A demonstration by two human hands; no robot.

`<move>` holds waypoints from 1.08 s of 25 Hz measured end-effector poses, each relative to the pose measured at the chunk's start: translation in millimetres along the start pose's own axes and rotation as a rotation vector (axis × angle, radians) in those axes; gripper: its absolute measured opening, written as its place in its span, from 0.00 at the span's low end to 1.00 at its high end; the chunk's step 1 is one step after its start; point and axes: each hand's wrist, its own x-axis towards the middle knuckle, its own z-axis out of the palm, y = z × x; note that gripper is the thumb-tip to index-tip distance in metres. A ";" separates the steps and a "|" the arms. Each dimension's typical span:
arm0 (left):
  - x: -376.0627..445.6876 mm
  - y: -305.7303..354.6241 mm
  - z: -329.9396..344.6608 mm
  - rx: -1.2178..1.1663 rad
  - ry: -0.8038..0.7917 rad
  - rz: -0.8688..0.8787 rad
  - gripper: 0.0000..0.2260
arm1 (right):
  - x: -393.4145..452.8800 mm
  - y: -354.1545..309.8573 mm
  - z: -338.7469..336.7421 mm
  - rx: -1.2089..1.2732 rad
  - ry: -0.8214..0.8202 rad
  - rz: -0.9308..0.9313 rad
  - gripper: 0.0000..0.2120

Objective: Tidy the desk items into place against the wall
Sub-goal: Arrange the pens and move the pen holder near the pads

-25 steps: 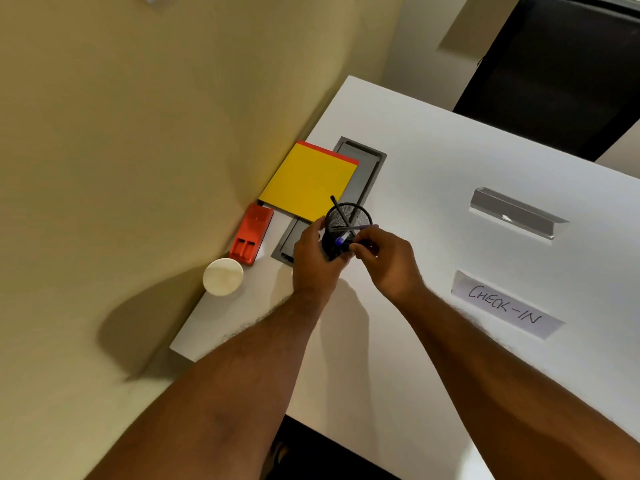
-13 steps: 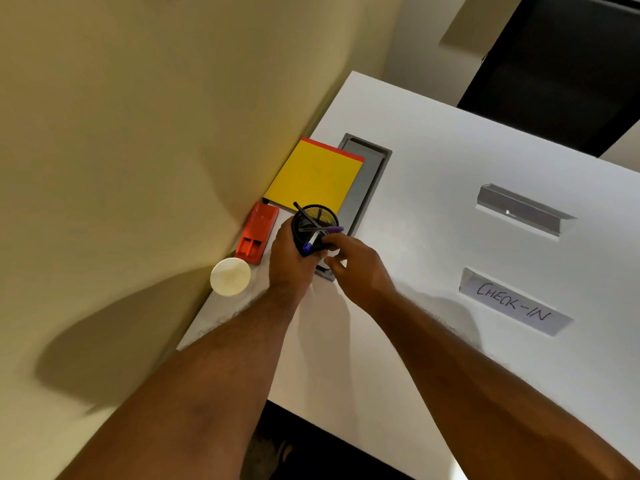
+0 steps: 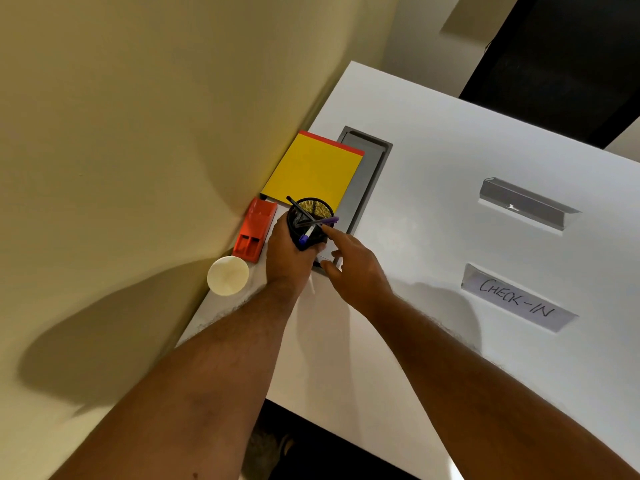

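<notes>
My left hand [image 3: 289, 258] grips a black mesh pen holder [image 3: 311, 221] with a black pen and purple pens inside, standing near the wall between the orange stapler [image 3: 254, 230] and the grey cable tray [image 3: 363, 181]. My right hand [image 3: 353, 268] hovers just right of the holder with fingers spread, its forefinger touching a purple pen. A yellow notepad [image 3: 311, 173] with a red top edge lies against the wall beyond the holder. A white paper cup [image 3: 228, 275] stands by the wall, left of my left wrist.
The white desk [image 3: 450, 237] meets the beige wall [image 3: 138, 133] on the left. A folded "CHECK-IN" sign [image 3: 517, 301] and a grey metal sign holder [image 3: 526, 204] lie to the right. A dark chair [image 3: 561, 57] stands beyond the far edge.
My left hand carried the pen holder left toward the wall, close to the stapler. My right hand let go of the holder's side and opened, with only a fingertip at a pen.
</notes>
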 end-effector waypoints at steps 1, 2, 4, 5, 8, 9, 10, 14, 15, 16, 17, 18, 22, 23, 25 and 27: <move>0.1 0.4 0.4 0.005 0.003 0.001 0.34 | 0.4 0.2 -0.3 0.001 0.002 -0.001 0.31; 0.1 0.7 1.0 0.005 0.007 0.005 0.34 | 0.5 0.7 -0.8 0.004 0.010 -0.003 0.30; -0.9 -0.6 2.8 0.003 0.007 0.023 0.34 | 0.7 1.5 -1.2 0.010 0.042 -0.008 0.26; -2.7 -0.9 3.6 0.012 0.006 0.034 0.34 | 0.9 1.5 -2.0 0.006 0.061 -0.013 0.24; -8.4 1.5 6.7 0.040 -0.023 0.062 0.35 | 3.1 1.7 -7.1 -0.021 0.134 -0.007 0.17; -9.1 3.8 8.4 0.047 -0.036 0.071 0.35 | 4.2 2.5 -10.6 -0.012 0.163 0.002 0.14; -8.8 6.9 10.6 0.055 -0.047 0.081 0.35 | 5.5 3.2 -14.4 0.004 0.192 0.008 0.12; -6.0 14.4 18.6 0.217 -0.069 0.123 0.36 | 14.3 8.1 -35.1 0.036 0.341 -0.015 0.07; -6.3 11.4 18.5 0.288 -0.065 0.110 0.36 | 17.8 9.6 -40.9 0.036 0.371 -0.004 0.08; -6.9 7.1 17.3 0.363 -0.058 0.091 0.35 | 21.6 11.7 -46.5 0.030 0.395 0.011 0.09; -6.5 2.3 15.6 0.442 -0.052 0.078 0.33 | 26.5 14.1 -52.3 0.024 0.417 0.028 0.09; -4.4 -1.8 14.2 0.520 -0.050 0.079 0.30 | 32.0 16.7 -57.7 0.035 0.439 0.046 0.10; 21.3 0.7 12.6 0.702 -0.063 0.122 0.20 | 61.8 24.5 -81.1 0.134 0.519 0.114 0.08; 27.8 3.8 13.3 0.707 -0.075 0.102 0.20 | 69.9 25.9 -86.0 0.131 0.533 0.116 0.08; 36.0 7.3 14.7 0.708 -0.087 0.056 0.22 | 87.1 27.7 -91.4 0.117 0.559 0.106 0.07; 40.7 6.9 15.4 0.731 -0.083 0.024 0.24 | 108.2 26.9 -91.8 0.121 0.588 0.085 0.07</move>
